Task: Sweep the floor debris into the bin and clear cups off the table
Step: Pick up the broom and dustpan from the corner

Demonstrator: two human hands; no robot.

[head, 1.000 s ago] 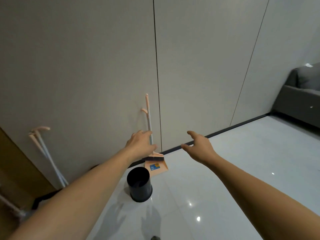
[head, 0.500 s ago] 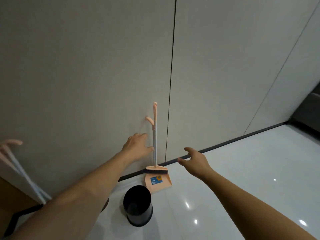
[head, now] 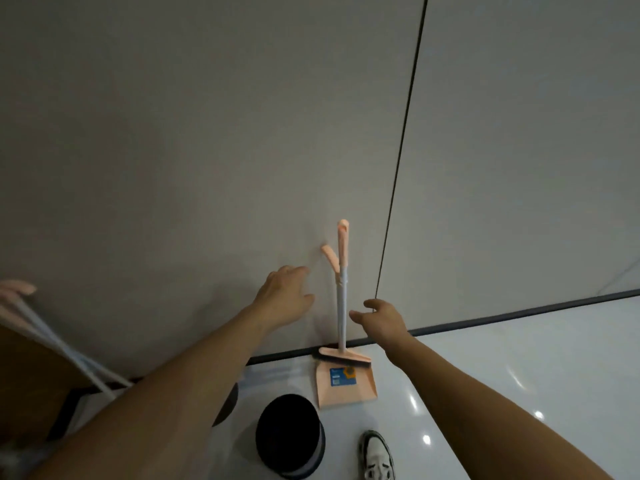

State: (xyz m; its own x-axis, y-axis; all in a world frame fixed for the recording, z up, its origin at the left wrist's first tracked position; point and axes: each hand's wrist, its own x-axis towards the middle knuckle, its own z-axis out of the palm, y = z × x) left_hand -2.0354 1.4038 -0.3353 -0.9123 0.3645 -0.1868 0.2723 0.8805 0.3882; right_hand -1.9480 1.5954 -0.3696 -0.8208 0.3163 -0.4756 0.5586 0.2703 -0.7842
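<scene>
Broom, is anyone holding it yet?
No. Both hands are open beside the broom: left hand and right hand on either side of its handle, touching nothing.

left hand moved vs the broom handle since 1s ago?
Yes. The left hand, then touching the broom handle, now sits apart, to its left.

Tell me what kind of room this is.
Probably a room in a home or office: glossy white floor tiles, plain panelled wall with dark skirting, and a peach broom and dustpan set standing beside a black bin.
</scene>
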